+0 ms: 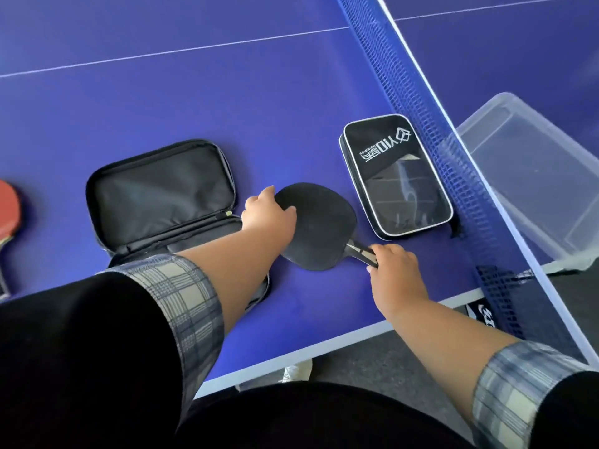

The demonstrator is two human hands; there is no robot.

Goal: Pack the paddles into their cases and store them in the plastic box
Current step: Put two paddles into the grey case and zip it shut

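I saw broad bare worktop (162, 92) on the far side, free for a hand to cross. The net (431, 131) walled off the right side, the plastic box (551, 134) standing beyond it. The closed case (395, 176) lay just beside the net; the black paddle (319, 226) filled the gap between it and the open case (162, 192).

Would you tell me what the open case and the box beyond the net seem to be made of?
Open case: black woven fabric, probably nylon; matte, creased lining, zip edge. Box: clear, glossy hard plastic, judging by its see-through walls.
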